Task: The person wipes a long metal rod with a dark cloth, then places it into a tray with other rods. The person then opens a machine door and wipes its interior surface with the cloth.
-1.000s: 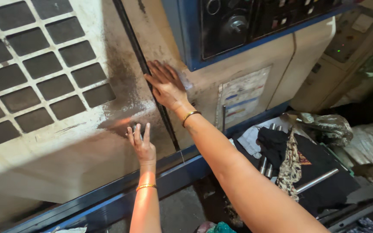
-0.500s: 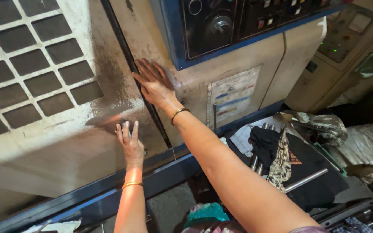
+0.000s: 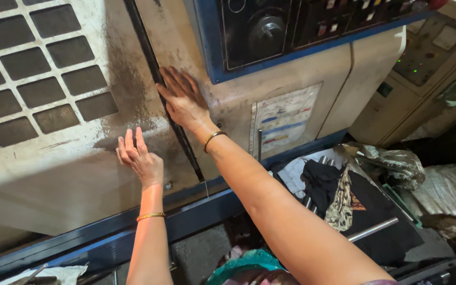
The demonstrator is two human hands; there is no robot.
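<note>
My left hand [image 3: 139, 157] rests flat, fingers apart, on the dirty cream sliding door [image 3: 69, 158] of a machine, below its grid of dark square windows [image 3: 38, 79]. My right hand [image 3: 183, 97] lies flat on the fixed cream panel [image 3: 233, 105], just right of the black vertical gap [image 3: 159, 79] between door and panel. Both wrists wear thin gold bangles. Neither hand holds anything.
A blue-framed control panel [image 3: 291, 26] with a round knob sits above my right hand. A printed sticker [image 3: 283, 121] is on the panel. Dark clothes and metal rods [image 3: 344, 200] lie on a surface at the right. A blue rail [image 3: 133, 232] runs below the door.
Both hands stay pressed on the machine front. They and the door edge have drifted slightly left in the view as the camera moved.
</note>
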